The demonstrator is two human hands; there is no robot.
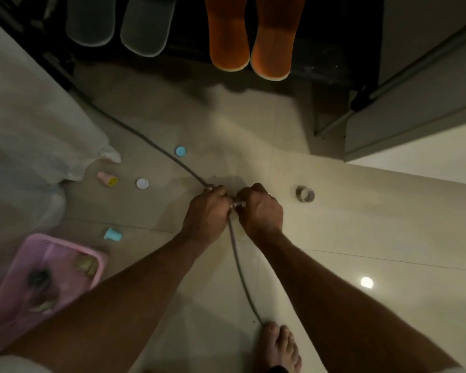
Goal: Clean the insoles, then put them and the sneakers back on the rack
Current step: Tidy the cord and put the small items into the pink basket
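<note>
A bare foot (279,345) stood on the pale glossy tiled floor (361,224) at the bottom edge of the head view, with a thin grey hose (242,275) running from just beside its toes up to the hands. The left hand (206,211) was curled round the hose where it bent away toward the upper left. The right hand (261,208), fingers also curled, gripped a small pale fitting (238,204) between the two hands, which nearly touched. At the top, on the dark shoe rack (320,68), lay a pair of grey insoles (119,22) side by side, and to their right a pair of orange slippers (249,36). A pink plastic basket (46,273) sat lower left, with a light blue cup (113,234), a pink toy (107,179), a white cap (142,183) and a blue cap (180,151) scattered nearby. A roll of tape (305,194) lay right of the hands.
</note>
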